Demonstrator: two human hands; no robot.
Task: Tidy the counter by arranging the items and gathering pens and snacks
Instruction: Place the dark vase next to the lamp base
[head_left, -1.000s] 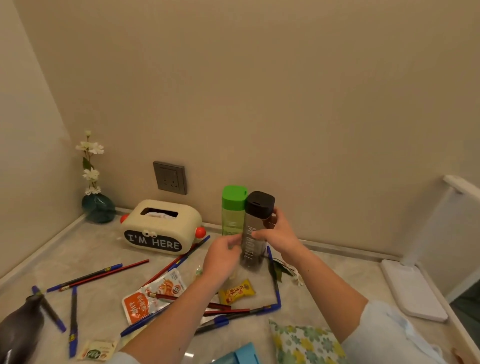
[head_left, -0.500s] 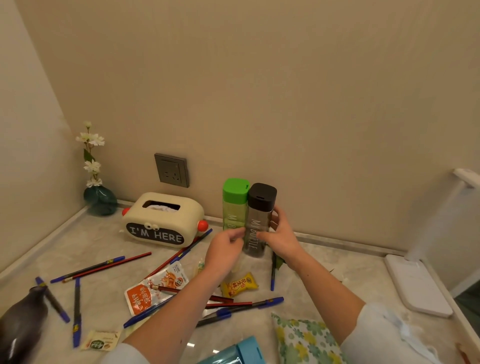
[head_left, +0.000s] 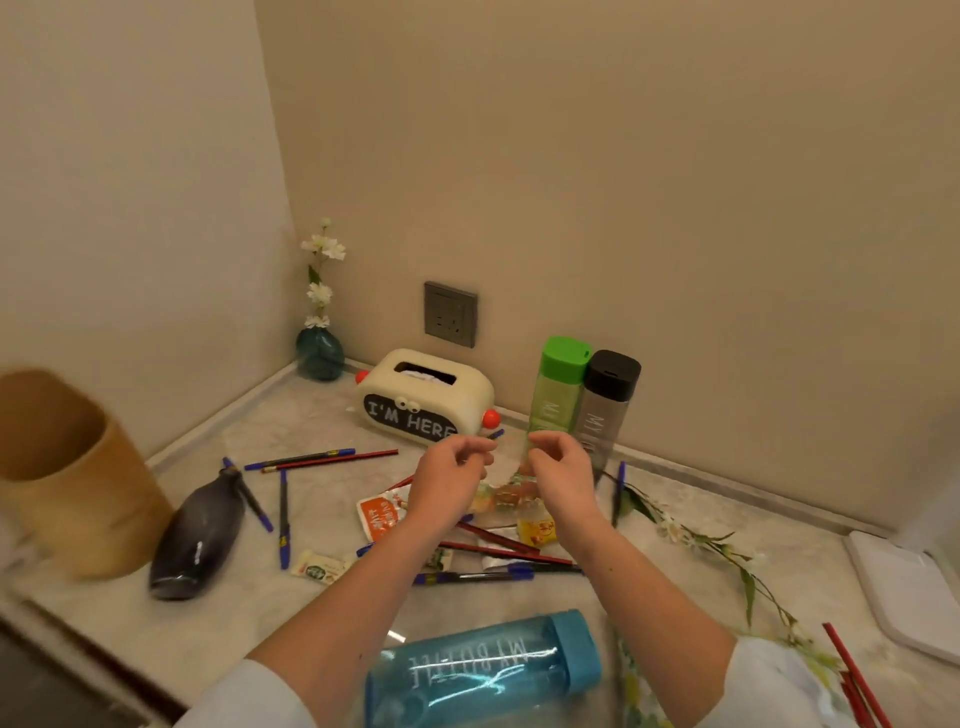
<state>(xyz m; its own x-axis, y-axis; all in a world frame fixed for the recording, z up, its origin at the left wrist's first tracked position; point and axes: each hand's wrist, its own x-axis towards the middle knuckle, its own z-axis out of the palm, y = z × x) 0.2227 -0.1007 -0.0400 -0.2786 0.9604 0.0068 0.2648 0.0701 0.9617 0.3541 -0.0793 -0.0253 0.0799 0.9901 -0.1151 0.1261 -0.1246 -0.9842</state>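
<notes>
A green-capped bottle (head_left: 558, 387) and a black-capped grey bottle (head_left: 608, 402) stand side by side against the back wall. My left hand (head_left: 449, 480) and my right hand (head_left: 558, 470) hover just in front of them, fingers loosely curled, holding nothing. Under the hands lie snack packets, an orange one (head_left: 382, 514) and a yellow one (head_left: 537, 531). Blue and red pens (head_left: 322, 459) are scattered over the marble counter (head_left: 249, 618). A blue bottle (head_left: 483, 670) lies on its side near me.
A cream tissue box (head_left: 426, 397) and a teal vase (head_left: 319, 353) stand at the back left. A tan cylindrical holder (head_left: 67, 478) and a lying dark bottle (head_left: 195, 535) are at the left. A flower sprig (head_left: 701, 545) and white lamp base (head_left: 909, 587) are at the right.
Both hands have let go of the black-capped bottle, which now stands next to the green one, and drawn back toward me. My view has swung left and down.
</notes>
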